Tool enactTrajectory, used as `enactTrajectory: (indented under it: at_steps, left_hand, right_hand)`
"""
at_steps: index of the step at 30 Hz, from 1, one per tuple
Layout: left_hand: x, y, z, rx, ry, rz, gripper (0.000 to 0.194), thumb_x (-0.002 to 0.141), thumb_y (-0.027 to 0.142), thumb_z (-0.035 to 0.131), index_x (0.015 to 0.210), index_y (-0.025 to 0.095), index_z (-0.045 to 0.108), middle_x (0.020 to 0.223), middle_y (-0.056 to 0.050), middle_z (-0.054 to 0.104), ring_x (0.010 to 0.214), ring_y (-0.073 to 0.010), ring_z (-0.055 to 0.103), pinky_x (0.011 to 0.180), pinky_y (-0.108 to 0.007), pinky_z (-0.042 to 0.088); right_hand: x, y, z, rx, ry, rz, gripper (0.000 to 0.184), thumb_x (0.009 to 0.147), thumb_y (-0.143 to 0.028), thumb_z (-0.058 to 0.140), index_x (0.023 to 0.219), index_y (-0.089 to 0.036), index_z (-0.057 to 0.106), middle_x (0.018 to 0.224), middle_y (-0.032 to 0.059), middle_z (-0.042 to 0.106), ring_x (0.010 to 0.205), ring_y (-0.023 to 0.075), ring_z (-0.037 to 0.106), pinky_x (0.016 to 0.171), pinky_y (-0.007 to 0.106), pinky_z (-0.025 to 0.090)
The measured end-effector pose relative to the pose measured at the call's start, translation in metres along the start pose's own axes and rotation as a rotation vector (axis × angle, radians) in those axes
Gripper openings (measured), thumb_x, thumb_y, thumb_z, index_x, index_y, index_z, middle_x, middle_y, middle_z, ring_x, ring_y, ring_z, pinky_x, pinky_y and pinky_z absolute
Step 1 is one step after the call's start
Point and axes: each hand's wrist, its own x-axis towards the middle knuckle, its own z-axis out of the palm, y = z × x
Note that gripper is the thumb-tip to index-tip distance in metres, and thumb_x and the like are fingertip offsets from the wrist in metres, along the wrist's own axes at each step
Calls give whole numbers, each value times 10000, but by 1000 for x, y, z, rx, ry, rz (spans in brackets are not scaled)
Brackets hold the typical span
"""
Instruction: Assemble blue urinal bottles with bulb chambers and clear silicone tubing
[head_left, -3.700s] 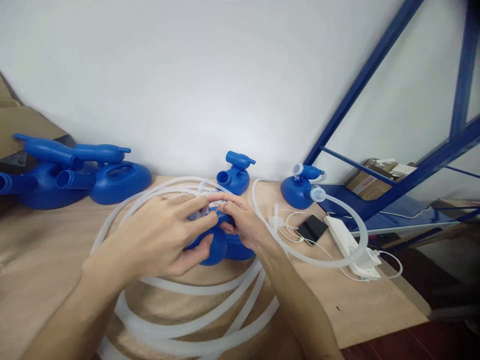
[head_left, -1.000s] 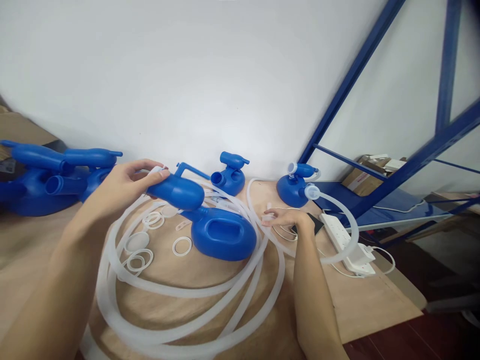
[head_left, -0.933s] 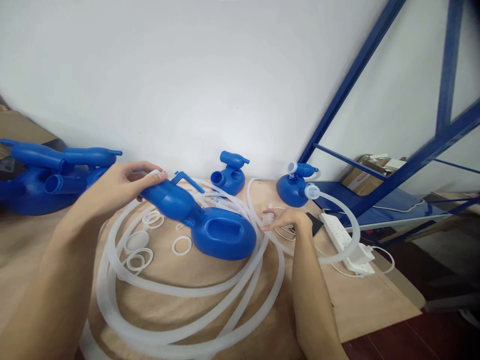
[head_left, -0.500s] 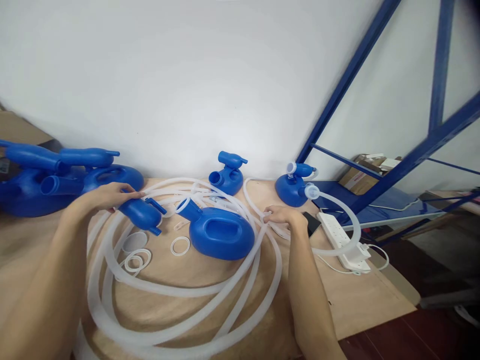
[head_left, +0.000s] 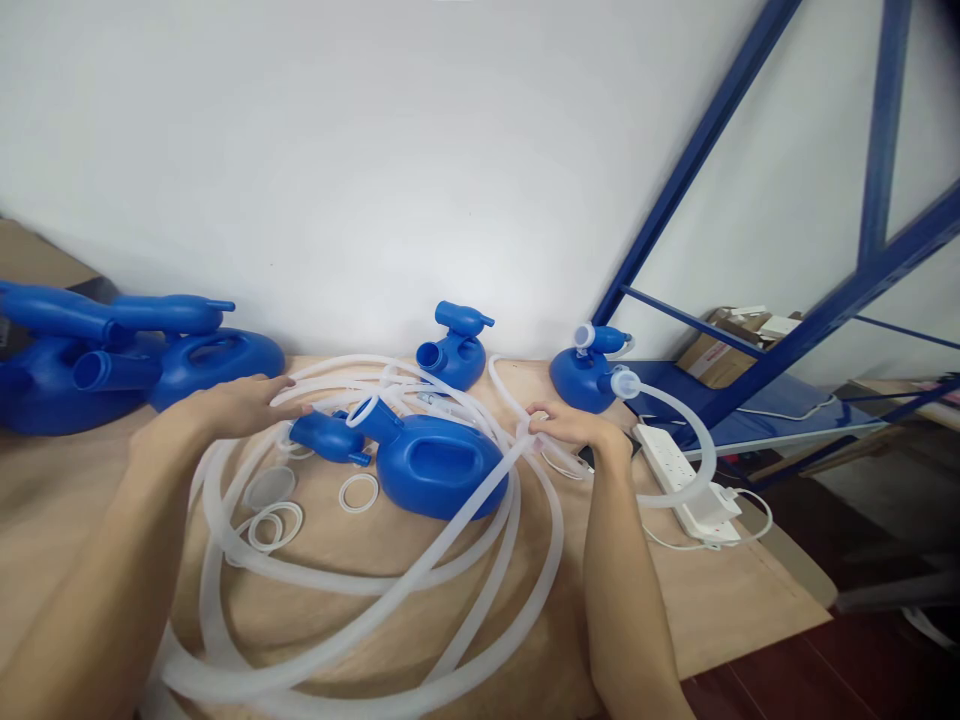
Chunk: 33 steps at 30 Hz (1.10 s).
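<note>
My left hand (head_left: pixel 232 405) is over the left part of the hose coil, thumb and fingers apart, nothing held. Just right of its fingertips lies a small blue bottle-shaped part (head_left: pixel 330 437) with a narrow spout. A larger blue jug (head_left: pixel 442 467) with a grip recess rests beside it, its open neck tilted up to the left, a white ring around the mouth. My right hand (head_left: pixel 566 427) pinches a translucent hose (head_left: pixel 420 570) to the right of the jug. Which loop the fingertips grip is partly hidden. White rings (head_left: pixel 358 493) and a round translucent disc (head_left: pixel 270 488) lie in the coil.
More blue jugs (head_left: pixel 225 360) with smaller bottles on top stand at the left. Two others, one a jug (head_left: pixel 581 380) with a hose attached, stand along the wall. A white power strip (head_left: pixel 686 485) and a blue metal shelf (head_left: pixel 750 430) are at the right.
My left hand has let go of the small blue bottle part, which now lies on the table, farther right near the jug. My right hand still pinches the hose, whose near loop has shifted.
</note>
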Motion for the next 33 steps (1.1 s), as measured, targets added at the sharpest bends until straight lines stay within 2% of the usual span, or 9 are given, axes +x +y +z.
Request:
enactTrajectory:
  at_steps: [4,9,13,16,20,23,27,30,33]
  left_hand:
    - [-59,86,20,386,-87,301,755,982,715,435,1501,185,575,1403,-228,663,1186,-453,684,908,-562,558]
    - [-124,167,79,508,-201,575,845,919,542,694,1637,230,377,1624,-197,478,1319,-428,616,992,-549,559]
    - [-127,184,111,434,-396,646,807,962,523,673,1638,208,363,1545,-203,563,1228,-389,664,952,-511,581]
    - [-124,186,133,286,-465,585,760,992,539,614,1624,185,382,1389,-179,666,1162,-369,685,926,-488,587]
    - [-122,182,153,173,-572,512,760,977,208,528,1678,168,236,1343,-178,674,1090,-341,706,872,-446,584]
    - [-119,179,142,100,-577,474,811,899,76,460,1675,184,250,1318,-160,689,1099,-331,708,930,-464,565]
    - [-115,177,94,-1,-504,439,691,897,127,465,1567,297,478,1303,-83,725,1097,-304,724,939,-445,587]
    - [-108,166,49,-86,-341,454,604,932,162,417,1480,356,581,1362,-10,725,1179,-262,716,1002,-398,588]
    - [-96,135,4,-121,-128,358,458,991,407,437,1373,373,687,1326,32,750,1189,-290,721,1032,-429,593]
  right_hand:
    - [2,4,-1,44,-11,-80,389,934,-367,535,1239,-214,721,1336,67,728,1297,301,620,1174,363,404]
    - [18,21,2,127,-25,-197,468,966,-444,533,1334,-195,682,1306,93,735,1314,312,609,1198,393,379]
    - [32,31,9,219,-127,-277,487,918,-479,608,1291,-174,677,953,71,768,1062,289,696,1049,389,486]
    - [35,34,12,315,-181,-283,535,849,-475,685,1282,-161,669,930,55,753,918,246,692,955,374,517]
    - [27,36,10,388,-145,-292,562,815,-461,721,1289,-163,670,968,56,754,959,236,691,986,367,499]
    - [19,37,8,437,-131,-239,561,874,-477,667,1339,-165,639,915,63,763,986,248,714,995,371,502]
    - [15,39,6,414,-135,-155,483,937,-441,615,1348,-187,628,911,77,786,1005,259,733,962,362,530]
    - [16,39,5,366,-134,-120,539,909,-384,677,1412,-215,583,946,58,787,1011,262,734,920,362,554]
    - [18,37,7,364,-142,-81,647,900,-387,708,1494,-225,511,972,51,778,987,243,746,871,341,580]
